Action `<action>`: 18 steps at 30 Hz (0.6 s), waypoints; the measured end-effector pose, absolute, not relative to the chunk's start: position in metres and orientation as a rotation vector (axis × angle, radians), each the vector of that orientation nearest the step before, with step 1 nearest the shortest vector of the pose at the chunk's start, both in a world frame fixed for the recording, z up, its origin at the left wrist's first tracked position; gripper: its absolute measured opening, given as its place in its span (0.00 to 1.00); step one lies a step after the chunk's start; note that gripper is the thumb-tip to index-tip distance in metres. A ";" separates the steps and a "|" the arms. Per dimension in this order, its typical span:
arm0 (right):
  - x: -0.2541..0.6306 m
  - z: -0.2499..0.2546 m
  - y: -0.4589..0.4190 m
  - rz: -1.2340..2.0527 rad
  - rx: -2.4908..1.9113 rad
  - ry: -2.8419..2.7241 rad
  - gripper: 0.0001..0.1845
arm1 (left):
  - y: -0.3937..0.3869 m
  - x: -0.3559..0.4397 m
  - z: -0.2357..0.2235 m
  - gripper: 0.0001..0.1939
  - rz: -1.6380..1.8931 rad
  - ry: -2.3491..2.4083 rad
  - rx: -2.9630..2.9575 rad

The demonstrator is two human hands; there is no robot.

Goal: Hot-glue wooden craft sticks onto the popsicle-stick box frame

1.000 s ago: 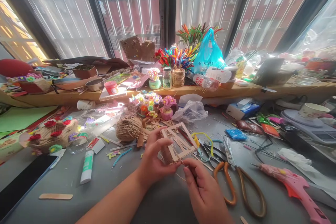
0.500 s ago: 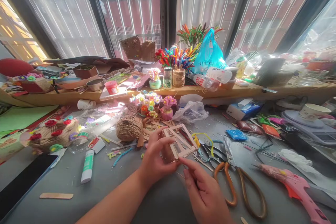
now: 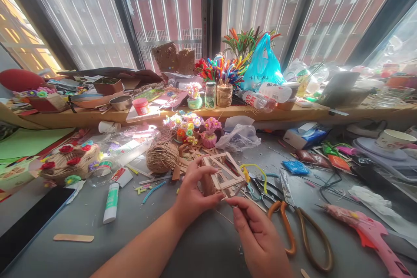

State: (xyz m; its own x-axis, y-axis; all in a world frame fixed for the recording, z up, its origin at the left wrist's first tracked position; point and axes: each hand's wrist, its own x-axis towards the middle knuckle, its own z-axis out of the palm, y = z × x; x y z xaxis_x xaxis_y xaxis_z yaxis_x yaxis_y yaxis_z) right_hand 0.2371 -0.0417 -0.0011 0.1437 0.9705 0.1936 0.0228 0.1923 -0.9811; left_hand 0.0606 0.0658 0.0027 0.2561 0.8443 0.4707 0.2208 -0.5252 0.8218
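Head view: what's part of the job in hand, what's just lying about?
In use:
wooden frame, held by the left hand
right hand at its near corner; anything pinched is too small to tell

Lying about, apparently:
turquoise bag
red-labelled bottle
scale
green sheet

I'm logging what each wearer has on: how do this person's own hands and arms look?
Both the left hand and right hand are bare, five-fingered human hands with no glove, ring or marking visible. The left forearm shows no sleeve, watch or bracelet. The right forearm is out of frame.
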 end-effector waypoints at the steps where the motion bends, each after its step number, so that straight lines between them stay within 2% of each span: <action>1: 0.237 -0.001 -0.042 0.978 -1.136 -1.167 0.17 | 0.066 0.060 0.003 0.27 1.274 0.959 1.894; 9: 0.236 0.000 -0.043 1.165 -1.133 -0.987 0.25 | 0.066 0.061 0.003 0.30 1.255 0.904 1.823; 18: 0.229 0.004 -0.038 1.152 -1.089 -0.937 0.22 | 0.066 0.060 -0.003 0.31 1.228 0.831 1.781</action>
State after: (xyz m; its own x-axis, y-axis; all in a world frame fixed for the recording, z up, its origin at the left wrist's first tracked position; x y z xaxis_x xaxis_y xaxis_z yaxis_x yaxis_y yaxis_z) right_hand 0.2293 -0.0380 0.0038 0.1759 0.9842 0.0212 -0.2212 0.0605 -0.9733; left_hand 0.0600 0.0660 -0.0028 0.3126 0.8519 0.4201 0.0738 -0.4627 0.8834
